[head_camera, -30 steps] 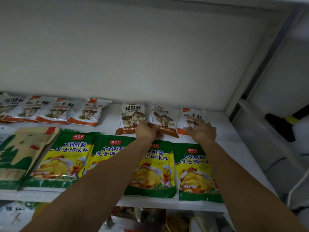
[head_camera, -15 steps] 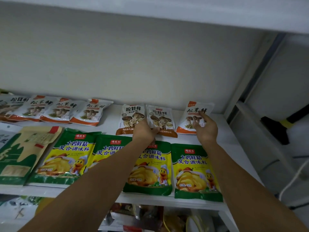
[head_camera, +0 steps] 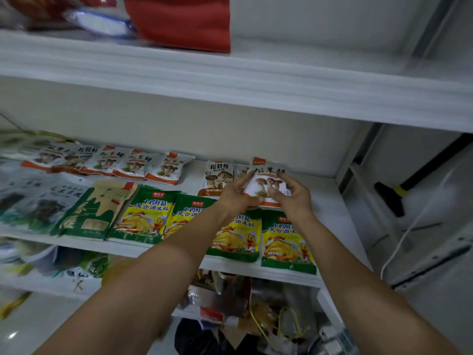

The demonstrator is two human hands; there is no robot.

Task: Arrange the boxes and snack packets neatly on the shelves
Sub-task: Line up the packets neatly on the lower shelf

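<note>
Pinching mushroom packet [head_camera: 267, 181] from both sides, with left hand [head_camera: 236, 197] on its left edge, right hand [head_camera: 294, 198] on its right edge, fingers curled round it. Holding it raised and tilted up off shelf [head_camera: 330, 206], over back right part, just behind front row of green-yellow packets [head_camera: 286, 239]. Long axis front-to-back, printed top toward back edge. Probably next: laying flat beside neighbouring mushroom packet [head_camera: 217, 175], just to left, lined up along back edge. Hands equally near; free space toward right edge, on right hand's side.
</note>
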